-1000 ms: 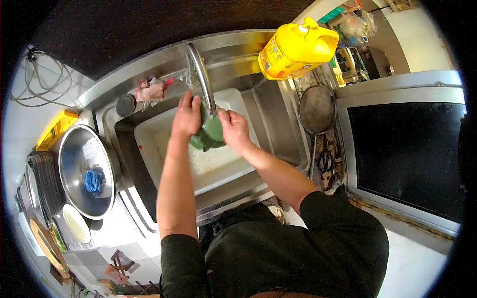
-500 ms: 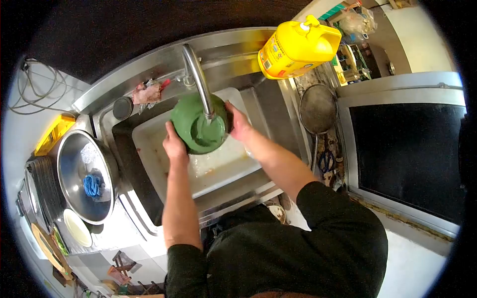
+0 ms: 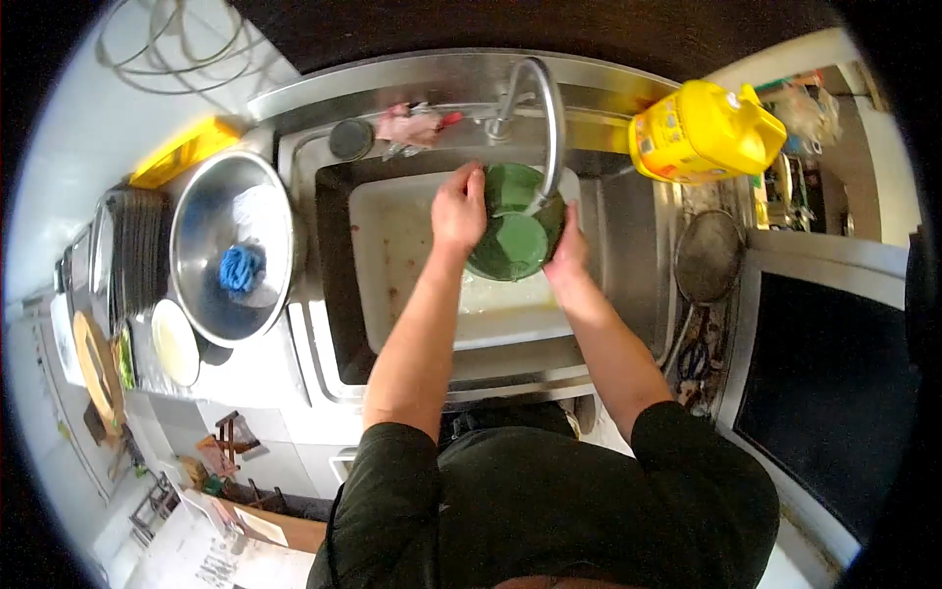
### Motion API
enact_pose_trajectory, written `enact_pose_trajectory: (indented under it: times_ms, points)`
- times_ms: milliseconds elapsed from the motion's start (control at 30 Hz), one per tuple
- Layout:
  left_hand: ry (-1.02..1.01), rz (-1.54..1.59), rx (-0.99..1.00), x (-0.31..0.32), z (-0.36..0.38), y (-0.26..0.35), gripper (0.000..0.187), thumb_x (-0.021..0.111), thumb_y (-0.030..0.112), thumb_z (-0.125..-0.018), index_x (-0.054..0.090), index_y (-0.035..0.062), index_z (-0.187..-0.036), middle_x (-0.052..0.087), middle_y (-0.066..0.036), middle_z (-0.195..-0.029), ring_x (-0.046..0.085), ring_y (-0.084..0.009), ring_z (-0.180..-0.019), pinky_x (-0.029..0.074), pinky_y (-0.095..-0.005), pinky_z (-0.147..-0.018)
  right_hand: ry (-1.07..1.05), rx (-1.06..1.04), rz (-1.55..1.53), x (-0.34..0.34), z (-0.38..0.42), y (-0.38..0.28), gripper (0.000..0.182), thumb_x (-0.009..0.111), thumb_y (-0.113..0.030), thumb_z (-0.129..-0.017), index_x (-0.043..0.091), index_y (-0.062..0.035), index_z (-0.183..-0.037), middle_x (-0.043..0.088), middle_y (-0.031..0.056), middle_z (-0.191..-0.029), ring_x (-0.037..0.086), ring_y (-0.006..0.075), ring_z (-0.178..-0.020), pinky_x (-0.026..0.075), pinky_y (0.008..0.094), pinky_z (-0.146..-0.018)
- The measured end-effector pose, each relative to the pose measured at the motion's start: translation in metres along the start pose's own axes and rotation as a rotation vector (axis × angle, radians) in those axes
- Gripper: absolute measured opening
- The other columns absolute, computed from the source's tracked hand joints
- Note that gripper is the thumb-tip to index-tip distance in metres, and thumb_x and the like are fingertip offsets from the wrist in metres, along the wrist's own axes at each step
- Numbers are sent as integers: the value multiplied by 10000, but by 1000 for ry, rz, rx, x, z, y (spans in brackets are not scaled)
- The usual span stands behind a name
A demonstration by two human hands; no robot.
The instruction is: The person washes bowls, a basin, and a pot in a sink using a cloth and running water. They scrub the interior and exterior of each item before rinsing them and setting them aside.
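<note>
Green bowl [image 3: 512, 240], seemingly between both hands

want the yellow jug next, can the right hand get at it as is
Probably yes, once the right hand lets go of the bowl; nothing visible stands between that hand and the jug.

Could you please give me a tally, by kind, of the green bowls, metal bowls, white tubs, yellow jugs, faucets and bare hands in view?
Green bowl: 1
Metal bowl: 1
White tub: 1
Yellow jug: 1
Faucet: 1
Hands: 2 (left hand, right hand)
Total: 7
</note>
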State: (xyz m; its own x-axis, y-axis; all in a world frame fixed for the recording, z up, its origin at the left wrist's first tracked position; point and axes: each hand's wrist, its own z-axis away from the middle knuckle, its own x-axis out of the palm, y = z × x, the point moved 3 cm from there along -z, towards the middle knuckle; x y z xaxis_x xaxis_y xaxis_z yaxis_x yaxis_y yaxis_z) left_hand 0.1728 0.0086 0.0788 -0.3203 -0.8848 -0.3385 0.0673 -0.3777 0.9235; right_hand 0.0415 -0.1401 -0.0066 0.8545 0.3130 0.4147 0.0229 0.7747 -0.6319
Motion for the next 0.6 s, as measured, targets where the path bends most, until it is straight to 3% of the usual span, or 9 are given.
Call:
enact_pose_trajectory:
  times_ms: [67,133,167,200,267,400,433,533,600]
  points:
    - [64,62,-65,5,16,-35,423,485,316,-934,537,35,-1247,538,-243,-1231,530,-369,-1121,421,-381,-933,-1,6,-146,3,10,3,536,481,-473,-939,538,-20,-1221,609,76,-1160,588,234,-1046,465,381,-920]
    - [220,153,-106,22,42,-59,542,478,355,-944,389,28,-1367,453,-272,-1303,469,-389,-1180,381,-395,-980,-53,22,-198,22,23,5,582,335,-534,-956,449,-105,-1332,484,60,-1335,469,266,-1207,373,440,-1022]
    - [314,301,-153,31,58,-62,637,467,404,-950,293,-12,-1399,456,-279,-1283,473,-374,-1169,372,-407,-993,-56,44,-228,29,26,8,602,292,-553,-954,422,-124,-1356,442,58,-1374,429,272,-1247,343,455,-1046]
    - [330,541,-442,35,70,-49,713,470,458,-942,284,-79,-1373,459,-252,-1293,472,-317,-1177,396,-407,-978,-61,64,-259,36,27,12,624,249,-573,-952,395,-143,-1380,400,56,-1413,390,278,-1288,314,471,-1069]
    - [430,1128,-644,49,74,-46,776,490,507,-921,293,-107,-1352,480,-237,-1269,506,-296,-1123,435,-403,-932,-72,117,-348,50,30,26,630,283,-587,-929,408,-156,-1370,381,55,-1432,360,289,-1308,278,525,-1077]
    - [446,846,-670,11,55,-49,789,499,565,-894,443,-140,-1241,529,-219,-1215,565,-289,-1005,474,-401,-860,-62,220,-195,47,3,34,525,389,-545,-923,564,-152,-1223,567,78,-1243,505,281,-1160,362,471,-1030]
    - [448,749,-597,4,47,-61,771,494,575,-888,558,-169,-1078,595,-269,-1094,591,-304,-982,471,-409,-841,-322,134,-135,44,-14,28,467,450,-484,-917,574,-135,-1202,614,88,-1166,570,270,-1066,433,442,-965]
    - [215,122,-521,-24,32,-60,763,492,574,-883,609,-176,-951,634,-307,-936,622,-336,-927,460,-408,-836,-381,420,217,45,-47,-4,462,498,-462,-896,592,-91,-1156,634,109,-1091,594,256,-1018,469,425,-918]
    - [74,32,-462,-29,14,-64,736,508,581,-858,645,-140,-918,637,-313,-876,643,-397,-892,474,-434,-790,-358,14,826,51,-67,-19,494,673,-440,-817,620,-21,-1073,629,99,-982,586,191,-852,466,316,-793]
